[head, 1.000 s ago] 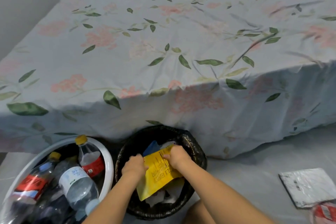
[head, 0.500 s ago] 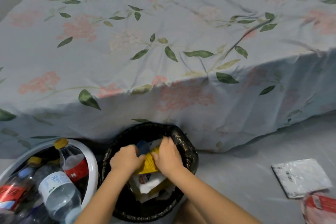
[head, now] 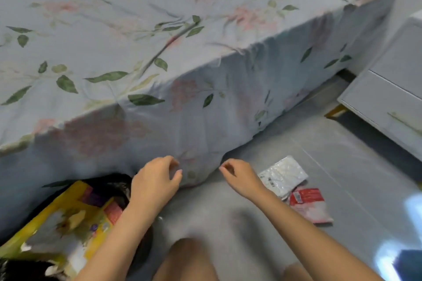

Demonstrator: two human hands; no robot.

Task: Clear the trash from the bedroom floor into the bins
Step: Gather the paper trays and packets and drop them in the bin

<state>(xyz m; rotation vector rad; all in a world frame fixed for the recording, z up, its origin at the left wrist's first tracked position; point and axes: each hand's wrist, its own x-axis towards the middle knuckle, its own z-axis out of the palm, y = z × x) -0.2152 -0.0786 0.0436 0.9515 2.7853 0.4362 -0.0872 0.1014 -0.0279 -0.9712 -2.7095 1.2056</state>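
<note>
**Both hands free over the floor, two packets waiting on the right**

Far left, the black bin sits tight against the side of the bed, and it is stuffed: a big yellow wrapper lies across its mouth, printed with pictures, but the print is too blurred to read. Behind it the floral bedspread, pale blue with pink flowers and green leaves, hangs down the side of the bed to the grey floor.

Now the left hand, just right of the bin rim, fingers loosely curled, thumb and fingers apart, nothing in it. A short gap, then the right hand, also curled, also carrying nothing. Both hover in front of the hanging bedspread, palms down. A bare knee shows at the bottom between the forearms.

Just beyond the right wrist lies a silvery plastic packet flat on the floor, a small dark-printed label on it that cannot be read. Touching its lower corner is a red and white packet; the red band carries white lettering, illegible at this blur.

Further right, open grey tile runs between the bed's edge and a white drawer unit. A bright patch of light glares on the floor at the lower right.
</note>
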